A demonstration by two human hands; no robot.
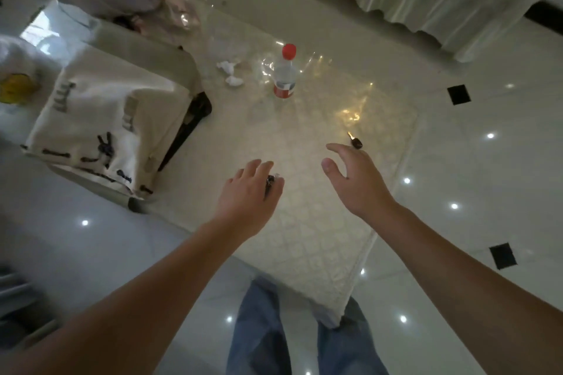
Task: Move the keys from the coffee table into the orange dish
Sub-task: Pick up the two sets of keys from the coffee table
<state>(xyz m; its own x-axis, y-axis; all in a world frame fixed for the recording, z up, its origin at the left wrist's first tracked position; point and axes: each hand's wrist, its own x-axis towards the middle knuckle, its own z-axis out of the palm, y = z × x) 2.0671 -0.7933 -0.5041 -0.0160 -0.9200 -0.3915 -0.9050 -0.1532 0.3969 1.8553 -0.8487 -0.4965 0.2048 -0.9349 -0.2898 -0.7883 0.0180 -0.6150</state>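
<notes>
My left hand (248, 192) hangs over the near part of the surface (310, 240) with fingers curled around something small and dark with a glint of metal, which I take to be one set of keys (270, 183). My right hand (355, 178) is open, fingers spread, holding nothing, with its fingertips just beside a single black-headed key (355, 141) lying near the right edge of the surface.

What worries me most is that edge: a clumsy sweep could push the key off onto the glossy floor (487, 192). The clear cover on the surface looks slick, so a flat key may slide rather than lift. The keys in my left hand seem loosely pinched, and they could slip out as I turn.

I cannot make out an orange dish for certain; a yellow-orange shape (16, 87) at the far left is too blurred to name. A cloth-draped chair (112, 119) stands between me and that side. A red-capped bottle (285, 73) and crumpled tissues (230, 71) sit further back, well clear of both hands.
</notes>
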